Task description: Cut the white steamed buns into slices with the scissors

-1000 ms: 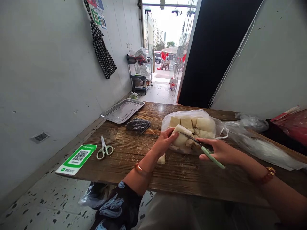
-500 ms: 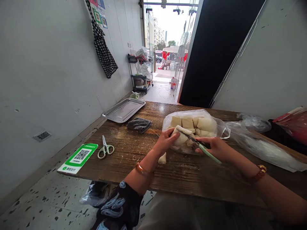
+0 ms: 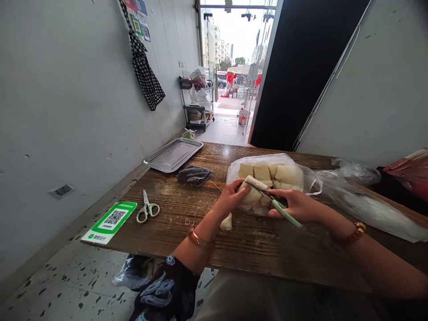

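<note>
My left hand (image 3: 233, 196) is closed round a pale, bun-like piece (image 3: 251, 193), holding it over an open plastic bag (image 3: 234, 166). Several similar pale blocks (image 3: 262, 172) sit packed in that bag. My right hand (image 3: 294, 206) grips scissors (image 3: 286, 213) with light green handles. Their dark blades reach leftward along a slit in the held piece, and part of them is hidden by it. A small pale scrap (image 3: 226, 222) lies on the table below my left wrist.
On the wooden table (image 3: 187, 238) are a second pair of scissors (image 3: 147, 207), a green QR-code card (image 3: 109, 222), a dark grey cloth (image 3: 194, 175) and a metal tray (image 3: 174, 155). Clear plastic bags (image 3: 377, 207) lie at the right. Crumbs dot the tabletop.
My right hand and the scissors have moved slightly left, with the blades further along the held piece. My left hand stays nearly in place.
</note>
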`<act>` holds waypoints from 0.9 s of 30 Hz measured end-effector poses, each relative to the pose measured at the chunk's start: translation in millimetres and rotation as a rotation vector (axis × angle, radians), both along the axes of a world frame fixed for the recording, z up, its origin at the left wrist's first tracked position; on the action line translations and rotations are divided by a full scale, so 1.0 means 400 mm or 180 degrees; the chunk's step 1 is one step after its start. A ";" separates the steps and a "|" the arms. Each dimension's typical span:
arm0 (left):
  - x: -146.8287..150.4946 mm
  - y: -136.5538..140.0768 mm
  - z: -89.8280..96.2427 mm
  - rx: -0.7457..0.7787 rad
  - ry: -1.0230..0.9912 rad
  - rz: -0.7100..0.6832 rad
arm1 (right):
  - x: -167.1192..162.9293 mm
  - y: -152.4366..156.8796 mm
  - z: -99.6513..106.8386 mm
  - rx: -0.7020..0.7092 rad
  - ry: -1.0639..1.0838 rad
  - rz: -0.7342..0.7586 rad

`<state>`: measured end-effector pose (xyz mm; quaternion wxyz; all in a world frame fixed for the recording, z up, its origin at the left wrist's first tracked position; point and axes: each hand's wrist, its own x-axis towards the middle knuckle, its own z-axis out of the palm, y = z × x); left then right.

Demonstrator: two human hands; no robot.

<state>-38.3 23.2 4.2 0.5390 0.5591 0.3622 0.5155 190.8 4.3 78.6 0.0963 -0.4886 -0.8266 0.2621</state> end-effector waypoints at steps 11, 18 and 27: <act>-0.003 0.003 0.000 -0.0065 0.0055 0.0090 | 0.012 0.036 -0.035 -0.0405 0.0474 0.0133; -0.003 0.011 -0.001 -0.0558 -0.1104 0.0104 | 0.028 0.031 -0.042 -0.0719 0.0675 -0.0145; -0.004 0.004 0.023 -0.0607 -0.1597 -0.0081 | 0.070 -0.021 -0.001 -0.0193 0.0406 -0.0300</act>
